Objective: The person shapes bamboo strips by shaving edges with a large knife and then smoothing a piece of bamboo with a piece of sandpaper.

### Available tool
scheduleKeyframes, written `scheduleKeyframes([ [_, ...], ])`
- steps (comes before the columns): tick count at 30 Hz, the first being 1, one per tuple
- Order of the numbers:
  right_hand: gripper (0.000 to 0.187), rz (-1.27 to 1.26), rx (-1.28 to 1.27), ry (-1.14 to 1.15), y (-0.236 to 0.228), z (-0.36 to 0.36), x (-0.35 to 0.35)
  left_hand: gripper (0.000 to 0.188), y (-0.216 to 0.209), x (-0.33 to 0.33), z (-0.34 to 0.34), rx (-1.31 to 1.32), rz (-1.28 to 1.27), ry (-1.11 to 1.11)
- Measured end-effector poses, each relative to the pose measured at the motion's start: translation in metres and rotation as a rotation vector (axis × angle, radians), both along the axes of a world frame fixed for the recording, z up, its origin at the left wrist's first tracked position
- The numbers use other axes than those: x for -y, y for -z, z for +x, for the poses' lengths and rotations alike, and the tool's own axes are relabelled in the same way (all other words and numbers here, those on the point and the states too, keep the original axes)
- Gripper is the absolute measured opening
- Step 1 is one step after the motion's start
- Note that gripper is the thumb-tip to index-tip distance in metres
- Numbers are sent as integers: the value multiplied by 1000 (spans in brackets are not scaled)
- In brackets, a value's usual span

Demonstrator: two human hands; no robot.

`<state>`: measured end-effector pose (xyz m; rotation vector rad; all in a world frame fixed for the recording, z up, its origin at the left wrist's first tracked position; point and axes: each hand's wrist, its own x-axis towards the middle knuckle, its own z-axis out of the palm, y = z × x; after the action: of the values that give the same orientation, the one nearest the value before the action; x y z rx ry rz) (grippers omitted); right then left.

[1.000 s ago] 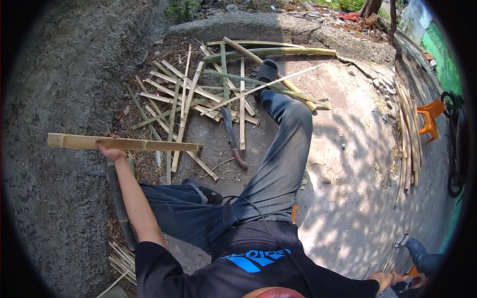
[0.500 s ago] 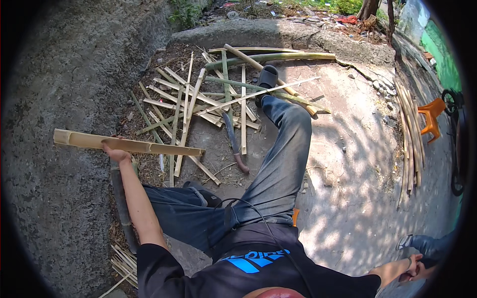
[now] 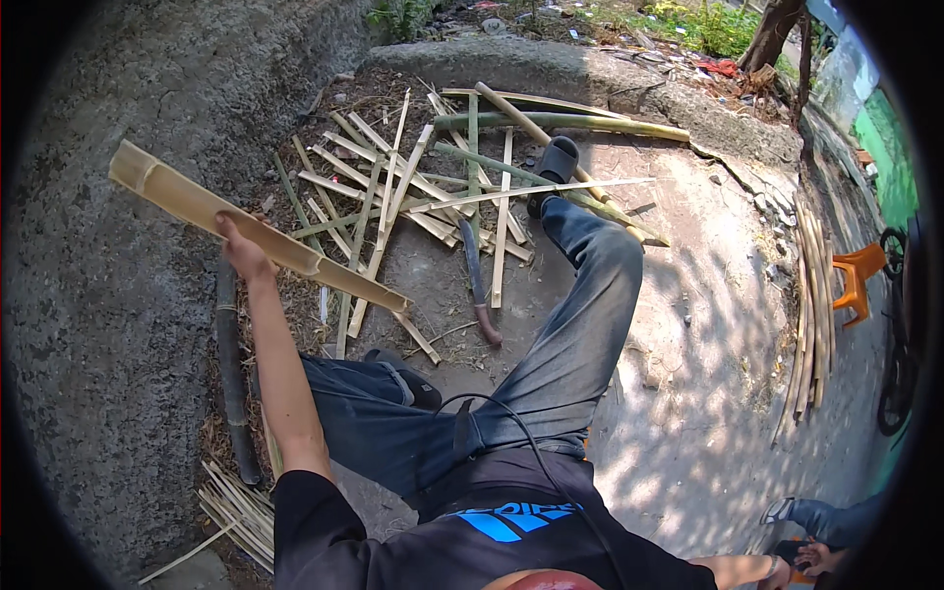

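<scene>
My left hand (image 3: 246, 248) is closed around a long split bamboo piece (image 3: 295, 254), lifted above the ground with its hollow face showing. The piece slants from the wall side down toward my knees. Far out at the lower right, my right hand (image 3: 776, 573) is small and partly cut off by the picture's edge, so its fingers are not clear. Close by it is another person's hand (image 3: 813, 558). A machete (image 3: 476, 285) with a brown handle lies on the ground in front of me, beside many split bamboo strips (image 3: 388, 187).
Round bamboo poles (image 3: 580, 120) lie beyond my sandalled foot. A rough wall (image 3: 108, 324) rises on the left, with a dark pole (image 3: 230, 364) and thin strips (image 3: 236, 511) near it. At right are long sticks (image 3: 811, 305), an orange plastic stool (image 3: 857, 280) and a wheel (image 3: 893, 383).
The left end of the bamboo piece has risen, so it tilts more steeply. My right arm has moved lower, and my right hand is now apart from the other person's hand. The view shifted.
</scene>
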<state>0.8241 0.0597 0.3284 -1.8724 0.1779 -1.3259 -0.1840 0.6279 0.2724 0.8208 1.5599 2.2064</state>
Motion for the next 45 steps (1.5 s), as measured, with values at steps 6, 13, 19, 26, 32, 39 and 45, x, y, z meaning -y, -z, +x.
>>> scheduleKeyframes([
  [6,61,120,-158,-823,54,-148,-273,55,34,-48,-4,-21,-230,175],
  [13,57,22,-917,-2568,72,-494,-532,83,49,-13,93,-243,-499,616],
  [19,54,-214,-900,-3034,63,-671,-581,52,44,54,141,-104,-323,975],
  [26,55,-968,-124,-2835,52,-699,-586,40,32,74,111,93,-178,748],
  [32,58,-1232,-294,-3084,56,-701,-600,13,34,81,108,30,-174,808],
  [39,39,-1288,-860,-3235,75,-680,-620,13,26,76,108,-64,-187,675],
  [45,39,-1292,-698,-3096,67,-677,-617,21,29,77,89,-208,-429,609],
])
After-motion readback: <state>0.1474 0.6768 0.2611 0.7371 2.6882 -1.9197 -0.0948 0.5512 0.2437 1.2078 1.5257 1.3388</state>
